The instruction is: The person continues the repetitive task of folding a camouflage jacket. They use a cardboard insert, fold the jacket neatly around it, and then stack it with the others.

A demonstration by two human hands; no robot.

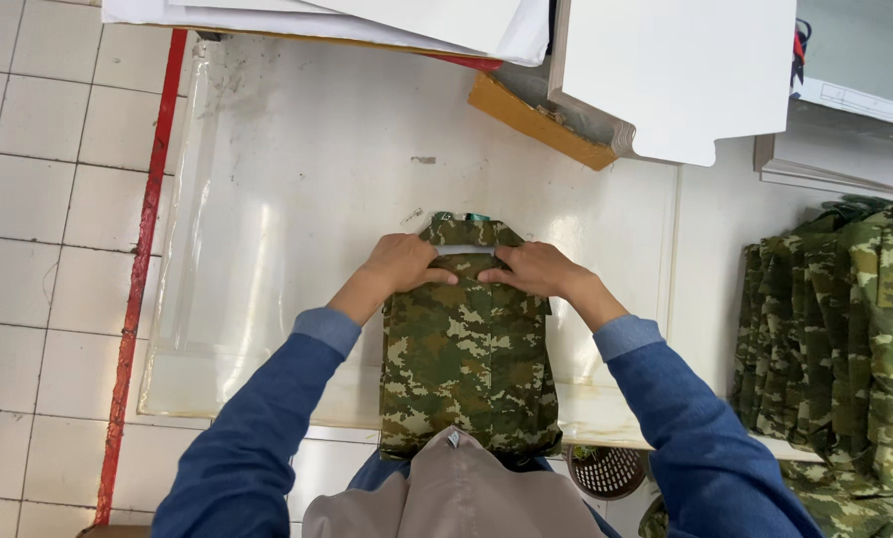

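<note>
A folded camouflage shirt [469,354] lies lengthwise on the white table [297,189], collar end away from me. My left hand [403,262] presses on the shirt's upper left near the collar. On the upper right rests my right hand [534,267], fingers curled. Both hands pinch a thin pale strip [464,250] lying across the shirt just below the collar. The shirt's near end hangs over the table's front edge toward my body.
A stack of folded camouflage garments [840,339] stands at the right. White boards [680,75] and a brown cardboard piece [536,125] lie at the back. A tiled floor with a red line [142,259] is at left. A brown basket [606,470] sits below the table.
</note>
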